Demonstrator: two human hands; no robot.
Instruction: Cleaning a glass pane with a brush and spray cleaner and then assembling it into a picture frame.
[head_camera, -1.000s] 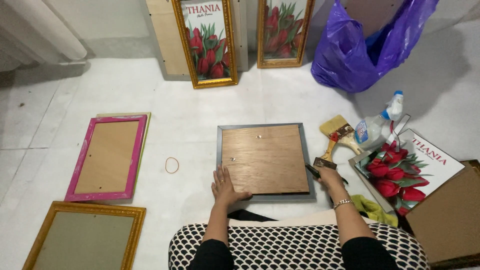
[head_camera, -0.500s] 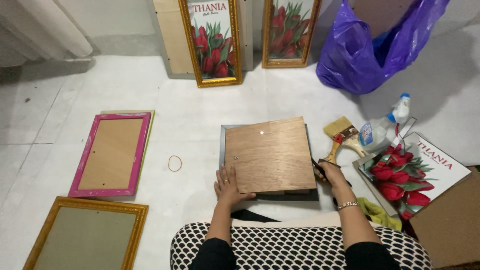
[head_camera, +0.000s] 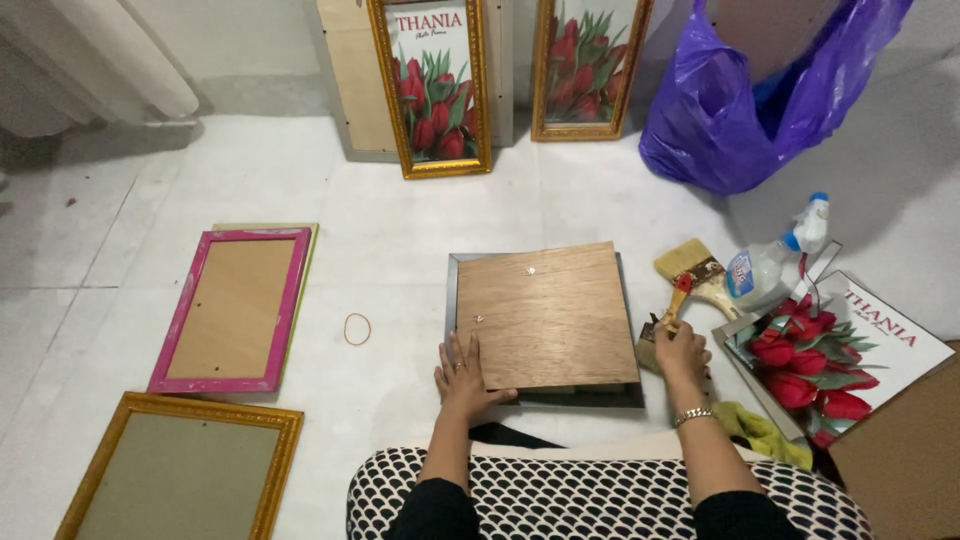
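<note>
A square wooden backing board (head_camera: 548, 315) rests tilted on a grey picture frame (head_camera: 452, 290) lying on the white floor in front of me; the frame shows only along its left and near edges. My left hand (head_camera: 462, 372) grips the board's near left corner, fingers on top. My right hand (head_camera: 680, 350) sits at the board's right edge and is closed on a small tool with a red and yellow handle (head_camera: 678, 296). A gold bracelet is on my right wrist.
A pink frame (head_camera: 232, 310) and a gold frame (head_camera: 180, 470) lie face down at left, with a rubber band (head_camera: 357, 328) between. A paintbrush (head_camera: 692, 268), spray bottle (head_camera: 775, 262) and tulip print (head_camera: 840, 350) lie at right. Two gold-framed tulip pictures (head_camera: 432, 85) and a purple bag (head_camera: 760, 90) stand behind.
The backing board has come up out of the grey frame and shifted right, now lying tilted over it. My left hand has moved to the board's near left corner.
</note>
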